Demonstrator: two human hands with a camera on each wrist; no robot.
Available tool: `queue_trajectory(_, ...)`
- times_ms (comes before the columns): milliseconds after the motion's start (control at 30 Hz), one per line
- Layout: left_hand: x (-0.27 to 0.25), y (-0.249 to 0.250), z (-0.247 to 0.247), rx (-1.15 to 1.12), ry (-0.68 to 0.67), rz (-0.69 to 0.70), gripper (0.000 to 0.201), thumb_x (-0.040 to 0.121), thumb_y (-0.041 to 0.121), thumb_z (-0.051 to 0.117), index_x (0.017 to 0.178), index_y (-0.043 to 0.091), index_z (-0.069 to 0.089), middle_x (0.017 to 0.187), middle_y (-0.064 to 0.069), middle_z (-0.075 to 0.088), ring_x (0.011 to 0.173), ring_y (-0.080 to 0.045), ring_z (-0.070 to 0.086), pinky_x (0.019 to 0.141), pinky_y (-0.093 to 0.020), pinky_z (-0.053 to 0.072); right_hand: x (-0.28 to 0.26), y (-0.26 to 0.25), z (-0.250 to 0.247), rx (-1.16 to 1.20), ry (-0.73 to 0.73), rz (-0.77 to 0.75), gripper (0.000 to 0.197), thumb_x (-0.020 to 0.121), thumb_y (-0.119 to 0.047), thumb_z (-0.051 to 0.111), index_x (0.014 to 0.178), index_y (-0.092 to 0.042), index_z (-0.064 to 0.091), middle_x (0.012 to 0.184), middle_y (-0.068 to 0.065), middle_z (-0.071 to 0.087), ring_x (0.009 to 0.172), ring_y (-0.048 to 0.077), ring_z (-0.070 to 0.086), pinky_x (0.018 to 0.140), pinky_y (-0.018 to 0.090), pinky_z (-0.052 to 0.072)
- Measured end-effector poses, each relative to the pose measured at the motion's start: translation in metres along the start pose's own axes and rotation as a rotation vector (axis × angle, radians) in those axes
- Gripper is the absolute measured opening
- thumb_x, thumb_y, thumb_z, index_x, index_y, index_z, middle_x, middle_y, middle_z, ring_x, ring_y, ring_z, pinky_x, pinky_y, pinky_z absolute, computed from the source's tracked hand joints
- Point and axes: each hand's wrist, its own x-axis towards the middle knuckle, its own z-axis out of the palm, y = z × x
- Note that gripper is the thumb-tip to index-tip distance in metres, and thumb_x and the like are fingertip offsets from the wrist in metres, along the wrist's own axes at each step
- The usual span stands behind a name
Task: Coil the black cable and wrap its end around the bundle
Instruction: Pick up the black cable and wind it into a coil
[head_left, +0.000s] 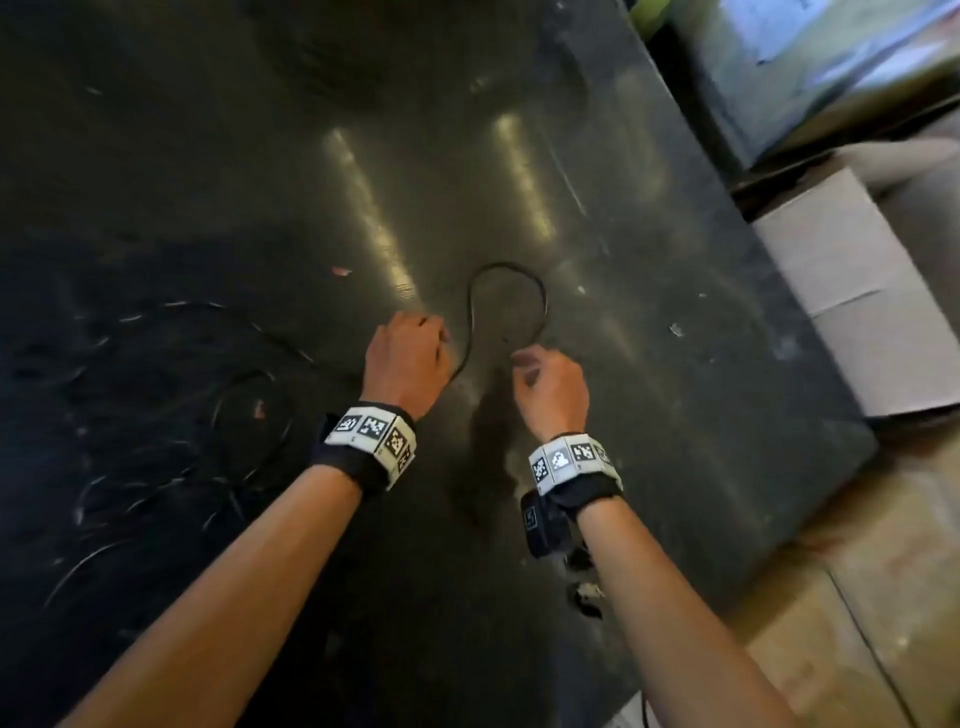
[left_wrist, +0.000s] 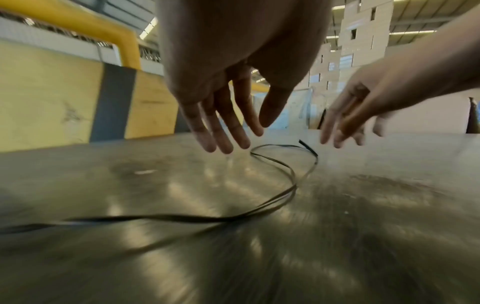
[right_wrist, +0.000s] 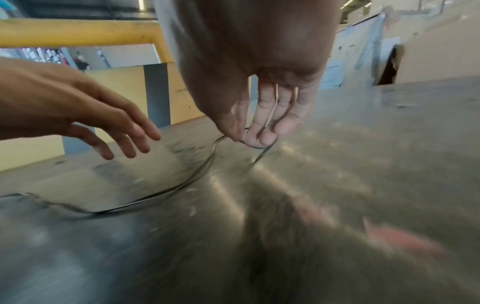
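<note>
In the head view a dark, scuffed worktop (head_left: 649, 260) fills most of the frame, with pale light streaks across its centre. A cardboard box (head_left: 852, 291) stands at the right edge and a small reddish scrap (head_left: 340, 270) lies left of centre. The black cable (head_left: 506, 270) forms an open loop in the middle of the frame, just above both hands, and trails off toward the lower left, where more dark loops lie on the worktop, too dim to follow. The left hand (head_left: 405, 364) and right hand (head_left: 550, 384) reach up from the bottom of the frame, each wrist wearing a band of printed markers, with the loop's two ends running down to them.

The left wrist view shows the left hand (left_wrist: 233, 61) at top centre, its fingers (left_wrist: 223, 131) straight, spread and pointing down above the cable (left_wrist: 291, 181), holding nothing. The right hand (left_wrist: 363, 102) enters from the right, fingers loosely extended near the cable's raised end. A yellow pipe (left_wrist: 124, 35) arches at the upper left.

In the right wrist view the right hand (right_wrist: 259, 72) hangs from top centre, thumb and fingers (right_wrist: 262, 121) closing together at the cable (right_wrist: 202, 172); blur hides whether they actually pinch it. The left hand (right_wrist: 85, 111) comes in from the left, fingers apart above the worktop (right_wrist: 389, 144).
</note>
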Motion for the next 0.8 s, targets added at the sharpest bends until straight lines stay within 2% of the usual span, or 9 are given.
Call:
queue_trajectory(100, 0.02, 0.012, 0.019, 0.096, -0.104, -0.069, 0.028, 0.096, 0.031, 0.059, 0.114, 0.011, 0.066, 0.116, -0.014, 0.069, 0.113, -0.034, 0.061, 0.094, -0.044, 0.048, 0.039, 0.004, 0.008, -0.024, -0.062, -0.152, 0.025, 0.088, -0.017, 0.06, 0.106, -0.027, 0.073, 0.099, 0.002, 0.071, 0.093, 0.026, 0.069, 0.079, 0.037, 0.058)
queue_trajectory(167, 0.018, 0.016, 0.028, 0.168, -0.181, -0.105, 0.037, 0.091, 0.04, 0.066, 0.115, 0.012, 0.065, 0.119, -0.014, 0.068, 0.116, -0.034, 0.06, 0.097, -0.044, 0.046, 0.061, -0.005, 0.013, -0.089, -0.17, -0.277, 0.026, 0.087, -0.016, 0.059, 0.11, -0.025, 0.069, 0.101, 0.003, 0.067, 0.096, 0.028, 0.066, 0.076, 0.034, 0.054)
queue_trajectory(267, 0.006, 0.011, 0.045, 0.163, -0.157, -0.15, 0.041, 0.088, 0.037, 0.072, 0.12, 0.013, 0.063, 0.124, -0.013, 0.065, 0.12, -0.031, 0.057, 0.1, -0.044, 0.046, 0.075, -0.017, 0.017, -0.149, -0.302, -0.401, 0.029, 0.084, -0.02, 0.06, 0.112, -0.028, 0.061, 0.098, -0.002, 0.07, 0.098, 0.027, 0.067, 0.076, 0.037, 0.056)
queue_trajectory(333, -0.001, 0.007, 0.051, 0.165, -0.119, -0.152, 0.035, 0.091, 0.032, 0.069, 0.119, 0.014, 0.063, 0.123, -0.01, 0.064, 0.119, -0.028, 0.057, 0.099, -0.042, 0.047, 0.078, -0.02, 0.022, -0.165, -0.303, -0.386, 0.026, 0.084, -0.031, 0.061, 0.11, -0.03, 0.059, 0.094, -0.005, 0.072, 0.096, 0.025, 0.068, 0.076, 0.041, 0.058)
queue_trajectory(400, -0.006, 0.004, 0.055, 0.168, -0.101, -0.129, 0.027, 0.095, 0.029, 0.065, 0.117, 0.014, 0.065, 0.12, -0.008, 0.066, 0.116, -0.026, 0.058, 0.098, -0.041, 0.048, 0.079, -0.021, 0.027, -0.186, -0.252, -0.326, 0.026, 0.086, -0.046, 0.063, 0.102, -0.026, 0.065, 0.091, -0.003, 0.074, 0.093, 0.024, 0.069, 0.075, 0.039, 0.058)
queue_trajectory(500, -0.014, 0.005, 0.054, 0.17, -0.1, -0.119, 0.019, 0.096, 0.023, 0.063, 0.113, 0.014, 0.066, 0.116, -0.006, 0.067, 0.111, -0.025, 0.059, 0.093, -0.037, 0.048, 0.077, -0.027, 0.031, -0.213, -0.207, -0.2, 0.044, 0.085, -0.061, 0.062, 0.092, -0.02, 0.074, 0.09, 0.004, 0.075, 0.089, 0.025, 0.07, 0.077, 0.038, 0.059)
queue_trajectory(567, -0.021, 0.006, 0.052, 0.168, -0.108, -0.125, 0.017, 0.096, 0.02, 0.063, 0.112, 0.015, 0.065, 0.116, -0.006, 0.067, 0.11, -0.024, 0.06, 0.091, -0.036, 0.048, 0.075, -0.035, 0.037, -0.255, -0.21, -0.154, 0.04, 0.087, -0.055, 0.063, 0.095, -0.017, 0.075, 0.096, 0.006, 0.075, 0.095, 0.027, 0.07, 0.087, 0.04, 0.055)
queue_trajectory(667, -0.036, 0.011, 0.041, 0.165, -0.124, -0.127, 0.016, 0.097, 0.018, 0.06, 0.112, 0.015, 0.063, 0.115, -0.007, 0.067, 0.109, -0.025, 0.061, 0.09, -0.036, 0.047, 0.062, -0.046, 0.039, -0.271, -0.223, -0.109, 0.023, 0.092, -0.036, 0.06, 0.098, -0.018, 0.072, 0.1, 0.006, 0.075, 0.103, 0.029, 0.068, 0.104, 0.044, 0.037)
queue_trajectory(800, -0.065, 0.014, 0.002, 0.045, -0.078, -0.179, 0.011, 0.099, 0.019, 0.058, 0.109, 0.014, 0.06, 0.102, -0.009, 0.069, 0.095, -0.027, 0.065, 0.083, -0.039, 0.053, 0.035, -0.059, 0.022, -0.223, -0.175, -0.137, 0.017, 0.09, -0.04, 0.062, 0.091, -0.027, 0.072, 0.096, -0.001, 0.075, 0.113, 0.028, 0.058, 0.101, 0.045, 0.03)
